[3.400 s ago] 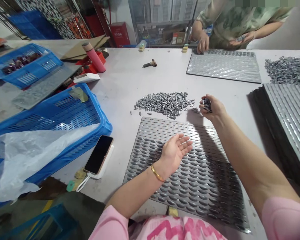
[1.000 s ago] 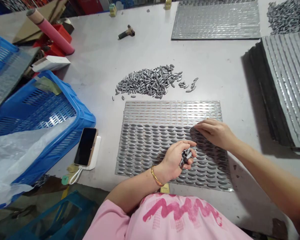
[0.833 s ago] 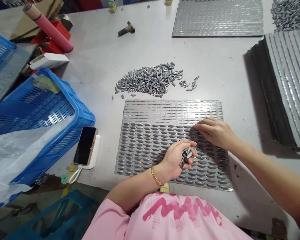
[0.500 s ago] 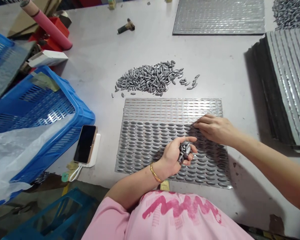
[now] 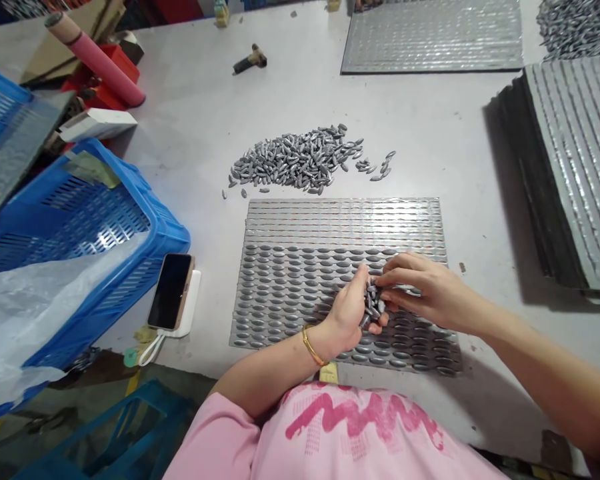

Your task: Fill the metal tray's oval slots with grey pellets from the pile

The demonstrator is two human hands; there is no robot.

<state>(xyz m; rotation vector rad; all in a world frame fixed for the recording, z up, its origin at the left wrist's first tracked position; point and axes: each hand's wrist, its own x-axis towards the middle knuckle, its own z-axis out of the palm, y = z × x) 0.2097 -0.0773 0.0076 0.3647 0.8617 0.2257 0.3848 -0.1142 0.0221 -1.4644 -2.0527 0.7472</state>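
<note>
My left hand (image 5: 349, 310) is cupped around a small heap of grey spindle-shaped metal pieces (image 5: 373, 303), which look like fishing sinkers. Fingers of my right hand (image 5: 420, 287) are bent together at the top of that heap; what lies between the tips is hidden. Beneath both hands is a flat grooved grey board (image 5: 340, 220). Similar pieces (image 5: 280, 283) fill its lower grooves in rows, while narrow bare grooves run across the upper part. Beyond the board's far edge lies a loose pile of the same pieces (image 5: 295, 160).
A blue crate (image 5: 170, 223) with a plastic bag stands left, beside a phone (image 5: 171, 291) on a white block. Stacked boards (image 5: 575, 173) rise at right. Farther back are another board (image 5: 430, 40), more pieces (image 5: 580, 30), a dark bolt-like tool (image 5: 250, 60) and a pink roll (image 5: 105, 67).
My right hand has moved down and left from the row edge on the board to the pieces in my left palm. My left fingers have curled in slightly.
</note>
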